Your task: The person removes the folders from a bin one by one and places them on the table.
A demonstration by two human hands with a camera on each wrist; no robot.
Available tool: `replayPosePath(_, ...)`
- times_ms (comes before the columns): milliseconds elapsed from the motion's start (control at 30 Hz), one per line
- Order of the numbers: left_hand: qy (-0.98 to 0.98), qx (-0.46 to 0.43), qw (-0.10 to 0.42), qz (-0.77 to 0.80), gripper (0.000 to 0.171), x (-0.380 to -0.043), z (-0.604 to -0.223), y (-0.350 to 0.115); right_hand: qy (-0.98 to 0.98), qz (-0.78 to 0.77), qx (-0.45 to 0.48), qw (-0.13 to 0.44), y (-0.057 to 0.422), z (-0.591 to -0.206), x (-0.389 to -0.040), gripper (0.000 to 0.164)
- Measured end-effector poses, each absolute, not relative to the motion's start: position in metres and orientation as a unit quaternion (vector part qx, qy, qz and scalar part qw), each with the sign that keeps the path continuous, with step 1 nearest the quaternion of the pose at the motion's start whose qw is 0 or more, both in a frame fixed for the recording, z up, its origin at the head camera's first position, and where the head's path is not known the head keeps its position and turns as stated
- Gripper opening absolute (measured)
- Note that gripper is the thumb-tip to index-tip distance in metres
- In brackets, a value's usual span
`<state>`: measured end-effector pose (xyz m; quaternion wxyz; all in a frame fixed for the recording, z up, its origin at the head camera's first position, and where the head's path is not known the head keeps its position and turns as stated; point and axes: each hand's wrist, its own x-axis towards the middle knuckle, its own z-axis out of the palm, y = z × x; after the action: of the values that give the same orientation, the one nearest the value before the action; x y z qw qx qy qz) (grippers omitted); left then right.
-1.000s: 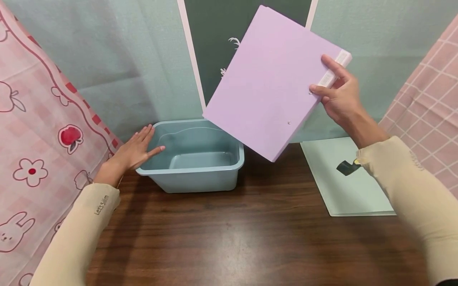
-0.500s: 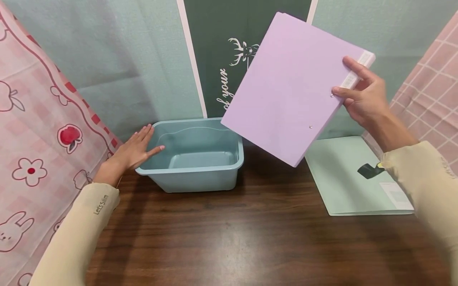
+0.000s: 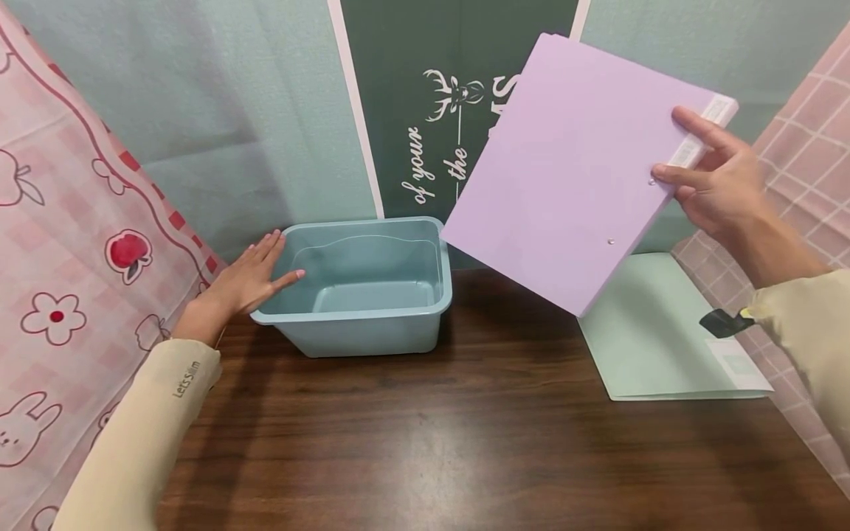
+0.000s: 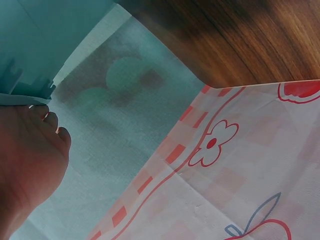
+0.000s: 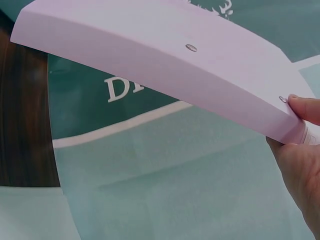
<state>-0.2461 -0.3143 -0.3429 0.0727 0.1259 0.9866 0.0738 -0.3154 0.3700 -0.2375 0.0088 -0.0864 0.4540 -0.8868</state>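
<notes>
My right hand (image 3: 720,181) grips a lilac ring binder (image 3: 578,162) by its spine, thumb and forefinger on the near cover. The binder hangs tilted in the air, right of a blue plastic basin (image 3: 358,335), its lower left corner overlapping the basin's rim in the head view. In the right wrist view the binder's spine (image 5: 150,65) and two metal rivets show. My left hand (image 3: 242,280) rests on the basin's left rim with fingers straight and thumb over the inside. The left wrist view shows that hand (image 4: 35,150) against the basin's rim.
A pale green folder (image 3: 657,332) lies on the brown wooden table (image 3: 425,442) at the right, partly behind the binder. Pink patterned cloth (image 3: 86,243) flanks the left side, pink checked cloth (image 3: 810,184) the right. A printed hanging (image 3: 425,44) covers the back.
My right hand has carried the lilac binder rightward and slightly down, away from above the basin. More of the printed hanging shows. My left hand stays on the rim.
</notes>
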Motion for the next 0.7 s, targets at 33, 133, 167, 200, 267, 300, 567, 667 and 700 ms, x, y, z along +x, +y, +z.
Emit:
replayPosePath(33, 0.986, 0.126, 0.073, 0.075, 0.095, -0.246, -0.343, -0.314, 0.458, -0.885, -0.085, 0.009, 0.373, -0.237, -0.315, 0.088)
replayPosePath(133, 0.986, 0.126, 0.075, 0.075, 0.095, -0.246, -0.342, -0.314, 0.472, -0.878, -0.075, 0.012, 0.379, -0.237, -0.314, 0.088)
replayPosePath(167, 0.986, 0.126, 0.076, 0.076, 0.095, -0.245, -0.341, -0.314, 0.476, -0.876, -0.071, 0.015, 0.381, -0.237, -0.313, 0.088)
replayPosePath(200, 0.986, 0.126, 0.077, 0.077, 0.095, -0.245, -0.341, -0.314, 0.482, -0.873, -0.069, 0.019, 0.383, -0.237, -0.313, 0.089)
replayPosePath(267, 0.986, 0.125, 0.078, 0.077, 0.095, -0.245, -0.341, -0.314, 0.493, -0.867, -0.068, 0.027, 0.385, -0.239, -0.312, 0.089)
replayPosePath(300, 0.986, 0.125, 0.078, 0.077, 0.095, -0.245, -0.341, -0.314, 0.500, -0.863, -0.068, 0.031, 0.386, -0.239, -0.311, 0.088)
replayPosePath(567, 0.986, 0.125, 0.080, 0.075, 0.096, -0.245, -0.341, -0.317, 0.555, -0.824, -0.096, 0.058, 0.388, -0.249, -0.314, 0.086)
replayPosePath(667, 0.986, 0.124, 0.078, 0.076, 0.096, -0.244, -0.341, -0.318, 0.581, -0.803, -0.111, 0.066, 0.386, -0.253, -0.316, 0.085)
replayPosePath(700, 0.986, 0.124, 0.078, 0.076, 0.096, -0.244, -0.341, -0.318, 0.595, -0.792, -0.118, 0.066, 0.385, -0.255, -0.316, 0.084)
